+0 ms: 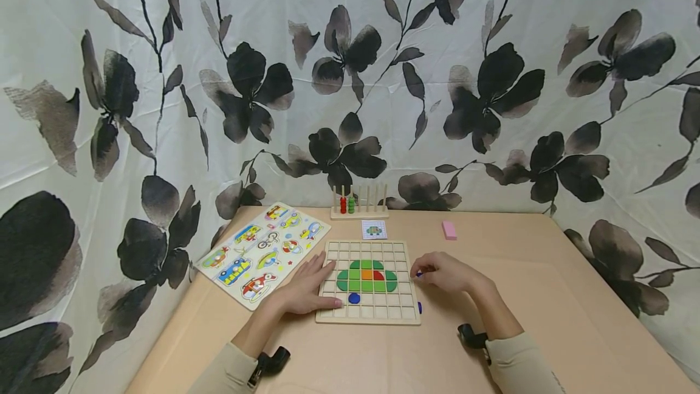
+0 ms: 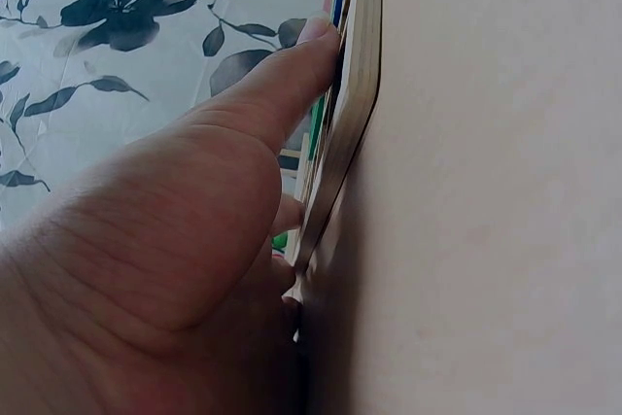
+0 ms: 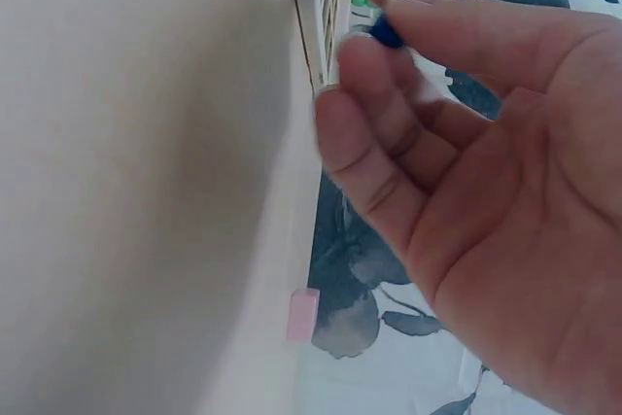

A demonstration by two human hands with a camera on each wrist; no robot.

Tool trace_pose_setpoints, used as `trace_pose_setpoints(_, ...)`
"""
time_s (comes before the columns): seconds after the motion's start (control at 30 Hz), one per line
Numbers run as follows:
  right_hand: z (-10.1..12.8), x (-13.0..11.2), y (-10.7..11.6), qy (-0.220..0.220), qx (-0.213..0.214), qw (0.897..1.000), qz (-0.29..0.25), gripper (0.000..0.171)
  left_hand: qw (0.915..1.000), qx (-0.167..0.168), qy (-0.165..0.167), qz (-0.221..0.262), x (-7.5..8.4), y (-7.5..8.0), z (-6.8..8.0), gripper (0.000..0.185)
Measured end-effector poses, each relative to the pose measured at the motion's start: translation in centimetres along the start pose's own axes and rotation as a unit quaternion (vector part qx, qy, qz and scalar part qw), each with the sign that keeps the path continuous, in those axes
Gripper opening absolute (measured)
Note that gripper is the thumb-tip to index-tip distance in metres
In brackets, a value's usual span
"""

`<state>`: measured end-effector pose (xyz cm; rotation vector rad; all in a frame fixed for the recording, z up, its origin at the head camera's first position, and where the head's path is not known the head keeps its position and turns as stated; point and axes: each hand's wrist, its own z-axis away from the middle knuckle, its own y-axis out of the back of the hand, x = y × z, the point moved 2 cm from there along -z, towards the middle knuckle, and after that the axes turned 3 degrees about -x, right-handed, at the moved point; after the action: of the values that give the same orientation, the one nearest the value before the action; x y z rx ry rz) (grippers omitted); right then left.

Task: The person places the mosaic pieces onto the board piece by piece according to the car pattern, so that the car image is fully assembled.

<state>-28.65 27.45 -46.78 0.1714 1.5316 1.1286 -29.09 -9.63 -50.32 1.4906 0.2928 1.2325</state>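
A wooden grid board [image 1: 383, 315] lies on the table, with green, orange and red tiles [image 1: 366, 274] forming a rounded shape in its middle. One blue round piece [image 1: 354, 298] sits in a cell below them. My left hand [image 1: 303, 287] rests along the board's left edge, fingers spread and the thumb on its lower left part. Just off the right edge, my right hand [image 1: 445, 272] pinches a small blue piece [image 3: 387, 32] between thumb and fingers. Another blue piece [image 1: 420, 307] shows at the board's lower right edge, partly hidden.
Left of the board lies a puzzle sheet [image 1: 262, 254] with colourful vehicle pictures. A small pattern card [image 1: 374, 230] is behind the board, and farther back stands a peg rack [image 1: 359, 214] with red and green beads. A pink block [image 1: 449, 230] lies at the back right.
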Motion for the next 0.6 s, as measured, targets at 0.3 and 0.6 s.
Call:
trace_pose_setpoints(0.3, -1.4, -1.0, -1.2, 0.054, 0.032, 0.995, -0.072, 0.007, 1.0000, 0.001, -0.001, 0.004, 0.1, 0.0, 0.0, 0.104)
trace_pose_setpoints(0.6, -2.8, -3.0, -3.4, 0.044, -0.022, 0.989, -0.142, 0.007, 1.0000, 0.001, -0.003, 0.001, 0.0, 0.0, 0.0, 0.104)
